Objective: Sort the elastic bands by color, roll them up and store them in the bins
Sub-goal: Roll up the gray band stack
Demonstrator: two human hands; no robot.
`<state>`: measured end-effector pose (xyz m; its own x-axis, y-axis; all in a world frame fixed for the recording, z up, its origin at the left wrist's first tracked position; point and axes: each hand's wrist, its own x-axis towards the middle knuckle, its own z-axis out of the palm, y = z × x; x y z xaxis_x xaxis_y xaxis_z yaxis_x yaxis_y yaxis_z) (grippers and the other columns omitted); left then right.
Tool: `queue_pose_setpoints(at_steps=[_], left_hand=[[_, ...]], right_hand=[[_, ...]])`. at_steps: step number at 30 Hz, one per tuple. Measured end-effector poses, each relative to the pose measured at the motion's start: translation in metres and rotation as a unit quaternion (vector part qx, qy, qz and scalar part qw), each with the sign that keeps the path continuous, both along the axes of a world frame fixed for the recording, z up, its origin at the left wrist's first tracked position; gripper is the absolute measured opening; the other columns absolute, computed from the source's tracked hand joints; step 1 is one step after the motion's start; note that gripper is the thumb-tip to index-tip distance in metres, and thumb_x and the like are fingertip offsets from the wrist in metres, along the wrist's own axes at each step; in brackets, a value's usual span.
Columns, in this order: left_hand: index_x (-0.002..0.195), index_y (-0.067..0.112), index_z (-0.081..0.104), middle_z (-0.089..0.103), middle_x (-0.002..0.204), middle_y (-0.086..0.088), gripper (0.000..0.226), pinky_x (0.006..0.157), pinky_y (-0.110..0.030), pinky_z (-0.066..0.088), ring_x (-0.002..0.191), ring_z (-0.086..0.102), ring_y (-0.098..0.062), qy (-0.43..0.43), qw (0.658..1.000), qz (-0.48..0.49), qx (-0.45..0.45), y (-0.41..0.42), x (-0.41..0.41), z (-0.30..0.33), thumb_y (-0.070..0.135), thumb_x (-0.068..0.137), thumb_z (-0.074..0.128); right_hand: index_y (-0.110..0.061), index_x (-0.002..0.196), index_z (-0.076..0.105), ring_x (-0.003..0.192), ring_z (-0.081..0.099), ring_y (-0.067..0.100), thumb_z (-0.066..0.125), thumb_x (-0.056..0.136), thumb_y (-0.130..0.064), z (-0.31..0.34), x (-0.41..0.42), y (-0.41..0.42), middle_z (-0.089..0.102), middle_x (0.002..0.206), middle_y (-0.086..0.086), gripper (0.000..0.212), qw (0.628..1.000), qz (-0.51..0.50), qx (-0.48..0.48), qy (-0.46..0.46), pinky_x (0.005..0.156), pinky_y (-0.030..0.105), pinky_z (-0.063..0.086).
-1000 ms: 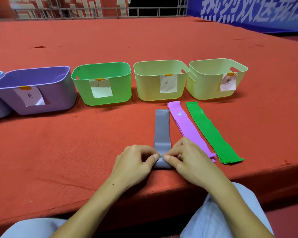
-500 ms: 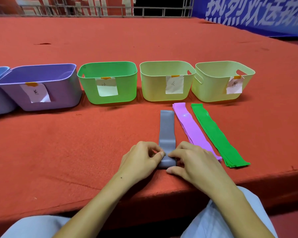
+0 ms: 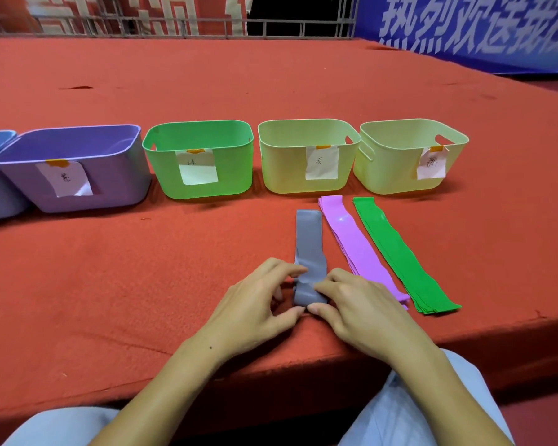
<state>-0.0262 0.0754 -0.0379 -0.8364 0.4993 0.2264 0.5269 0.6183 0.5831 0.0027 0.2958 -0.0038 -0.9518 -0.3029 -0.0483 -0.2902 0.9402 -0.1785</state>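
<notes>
Surface: red cloth-covered platform, the work done at its near edge.
Bins: purple bin, green bin, two pale yellow bins and in a row, each with a paper label; interiors largely hidden.
Green bands: flat stack, right of the others, unrolled.
Pink bands: flat stack between green and grey, unrolled.
Grey band: lies lengthwise below the yellow bins, near end turned up into a small roll.
Left hand: fingers curled, pinching the roll's left side.
Right hand: fingers curled, pinching its right side.
Handling, judged: thin, light, limp, likely stretchy and somewhat tacky; best held at both roll ends, or it will probably spring loose.
</notes>
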Motion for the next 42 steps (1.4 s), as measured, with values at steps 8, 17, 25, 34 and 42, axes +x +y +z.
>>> queue_pose_setpoints(at_steps=[8,17,25,34,42], left_hand=[[0.129,0.040,0.060,0.066,0.118,0.021,0.033,0.084,-0.037,0.055,0.106,0.062,-0.001,0.050,0.998,-0.002,-0.036,0.002,-0.007,-0.002,0.048,0.097,0.066],[0.124,0.042,0.059,0.062,0.111,0.021,0.030,0.087,-0.041,0.054,0.106,0.060,-0.006,0.038,0.998,0.015,-0.051,0.007,-0.005,-0.003,0.054,0.097,0.057],[0.133,0.039,0.063,0.046,0.118,0.022,0.038,0.087,-0.037,0.052,0.098,0.057,-0.003,0.007,0.997,0.007,-0.071,0.000,-0.017,-0.002,0.058,0.101,0.059],[0.092,0.026,0.076,0.075,0.081,0.012,0.008,0.070,-0.037,0.058,0.068,0.065,-0.004,-0.045,0.977,0.115,0.173,0.028,-0.116,0.009,0.026,0.099,0.074],[0.108,0.040,0.079,0.077,0.108,0.018,0.020,0.086,-0.033,0.052,0.109,0.070,-0.013,-0.024,0.981,0.190,-0.007,0.073,-0.191,-0.005,0.050,0.091,0.076]], right_hand=[[-0.035,0.131,0.058,0.112,0.062,0.017,0.044,0.105,-0.058,-0.005,-0.002,0.010,0.060,0.119,-0.013,0.037,0.998,0.002,-0.058,-0.011,0.092,0.043,0.051],[-0.039,0.127,0.047,0.098,0.057,0.015,0.059,0.097,-0.055,-0.001,0.005,0.007,0.038,0.123,-0.011,0.036,0.997,-0.006,-0.067,0.029,0.080,0.041,0.053],[-0.033,0.129,0.055,0.112,0.059,0.018,0.062,0.097,-0.058,-0.013,-0.009,-0.005,0.048,0.122,-0.010,0.041,0.998,-0.020,-0.037,0.041,0.074,0.036,0.043],[-0.029,0.129,0.057,0.111,0.058,0.021,0.055,0.102,-0.057,-0.014,-0.011,-0.005,0.043,0.128,-0.007,0.039,0.998,-0.017,-0.026,0.049,0.072,0.035,0.038],[-0.029,0.127,0.057,0.111,0.058,0.021,0.051,0.104,-0.054,-0.018,-0.014,-0.001,0.047,0.124,-0.009,0.034,0.998,0.002,-0.042,0.053,0.079,0.040,0.046]])
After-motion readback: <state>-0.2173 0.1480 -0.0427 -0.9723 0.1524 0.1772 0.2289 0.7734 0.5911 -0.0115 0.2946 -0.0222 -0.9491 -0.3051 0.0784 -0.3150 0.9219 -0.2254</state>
